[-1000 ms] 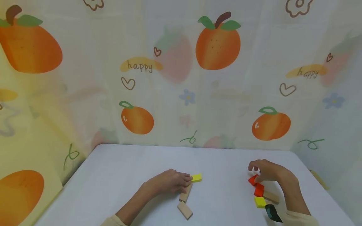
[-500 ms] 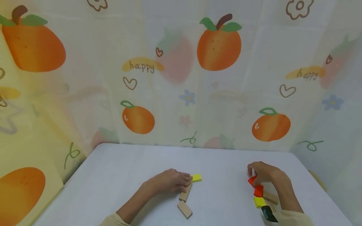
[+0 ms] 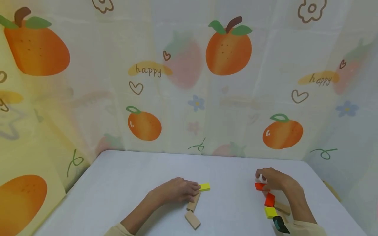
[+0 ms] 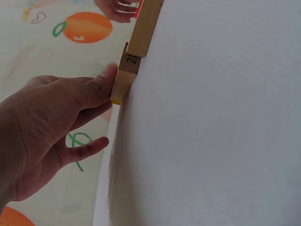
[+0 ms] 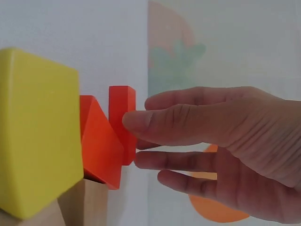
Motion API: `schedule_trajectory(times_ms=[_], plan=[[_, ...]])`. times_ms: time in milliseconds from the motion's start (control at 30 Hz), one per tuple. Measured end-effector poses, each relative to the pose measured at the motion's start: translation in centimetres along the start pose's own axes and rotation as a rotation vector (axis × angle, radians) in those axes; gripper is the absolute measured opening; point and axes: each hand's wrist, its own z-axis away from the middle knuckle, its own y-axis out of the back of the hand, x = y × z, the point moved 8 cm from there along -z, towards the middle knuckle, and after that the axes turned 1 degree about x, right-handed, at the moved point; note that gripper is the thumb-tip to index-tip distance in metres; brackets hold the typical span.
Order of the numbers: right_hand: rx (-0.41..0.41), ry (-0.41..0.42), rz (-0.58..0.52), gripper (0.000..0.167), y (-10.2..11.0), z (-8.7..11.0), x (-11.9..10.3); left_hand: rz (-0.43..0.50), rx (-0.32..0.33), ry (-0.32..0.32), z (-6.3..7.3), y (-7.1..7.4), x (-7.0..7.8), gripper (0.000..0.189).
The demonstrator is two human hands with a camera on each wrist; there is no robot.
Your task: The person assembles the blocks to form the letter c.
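On the white table, my left hand (image 3: 180, 190) pinches a plain wooden block (image 3: 192, 205), its fingertips touching the end of a yellow block (image 3: 205, 187). In the left wrist view, the thumb lies along that block's side. A second wooden block (image 3: 192, 220) sits nearer me, at an angle. Over on the right, my right hand (image 3: 274, 178) holds a red block (image 3: 260, 186) between thumb and fingers. The right wrist view shows the thumb on its near face. Just beside it is another red block (image 5: 101, 146), with a thick yellow block (image 5: 42, 132) closer to the camera.
More plain wooden blocks (image 3: 283, 208) lie beside the right-hand group, partly under the forearm. A dark teal piece (image 3: 280, 224) shows at the right cuff. Behind the table (image 3: 141, 164) hangs a fruit-patterned curtain (image 3: 174, 108).
The red block in my right hand has turned from slanted to nearly crosswise and shifted slightly left. My right hand and forearm have moved a little left. The left hand stays put.
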Motion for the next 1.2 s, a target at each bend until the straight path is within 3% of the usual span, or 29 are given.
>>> schedule_trajectory(times_ms=[267, 600, 867, 1200], plan=[[-0.009, -0.022, -0.008, 0.038, -0.7, -0.3, -0.1, 0.008, 0.015, -0.010, 0.1, 0.1, 0.0, 0.036], [0.040, 0.039, 0.033, 0.030, 0.0, -0.3, -1.2, 0.015, 0.009, -0.008, 0.2, 0.0, 0.1, 0.035], [0.129, 0.211, 0.079, 0.025, 1.8, 0.8, -5.3, 0.015, 0.018, -0.001, 0.2, -0.1, -0.1, 0.037], [0.135, 0.256, 0.118, 0.023, 2.2, 0.0, -9.4, 0.010, 0.015, 0.004, 0.1, 0.0, 0.0, 0.037]])
